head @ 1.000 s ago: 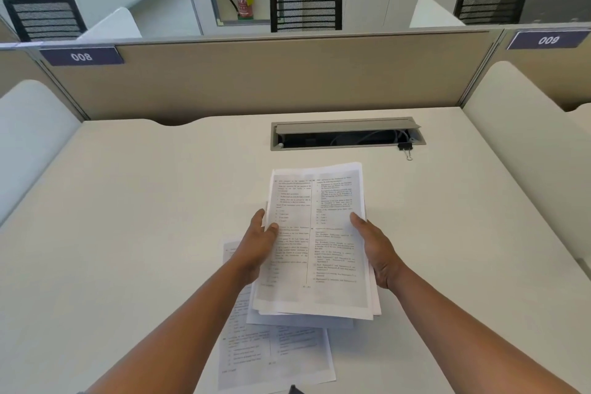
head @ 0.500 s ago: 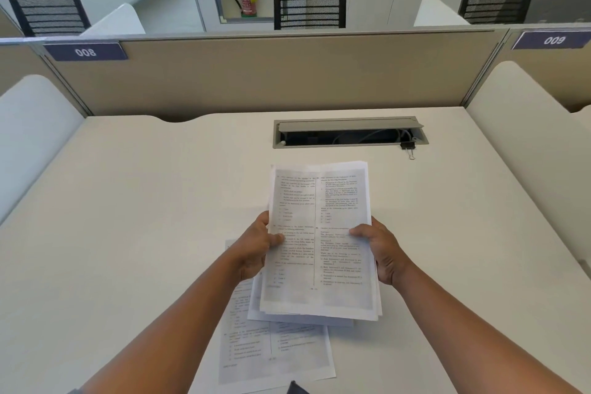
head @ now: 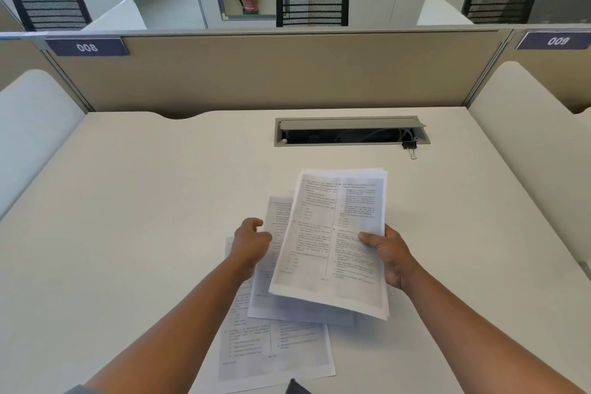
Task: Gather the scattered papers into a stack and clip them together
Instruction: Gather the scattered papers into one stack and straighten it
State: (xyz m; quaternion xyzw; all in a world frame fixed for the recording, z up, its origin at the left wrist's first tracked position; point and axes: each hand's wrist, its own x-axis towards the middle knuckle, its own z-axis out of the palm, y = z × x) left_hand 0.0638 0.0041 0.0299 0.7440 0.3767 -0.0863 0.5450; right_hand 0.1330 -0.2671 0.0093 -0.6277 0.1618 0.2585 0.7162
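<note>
A person's right hand [head: 391, 257] is gripping a stack of papers [head: 332, 243] by its right edge, thumb lying on the printed top page and fingers wrapped beneath. The stack is being held tilted above the desk [head: 128, 201], its far end pointing toward the cable tray [head: 351, 131]. The left hand [head: 251, 241] is hovering just beside the stack's left edge, fingers loosely curled and holding nothing; whether it is touching the sheet below cannot be told. A second sheet [head: 278, 227] is showing from under the stack's left side, and a third sheet [head: 275, 352] is lying flat on the desk nearest the viewer, partly covered by the others. A black binder clip [head: 410, 146] is sitting at the right front corner of the cable tray, well apart from both hands, its wire handle pointing toward the viewer. A beige partition [head: 271, 73] is standing behind the desk.
</note>
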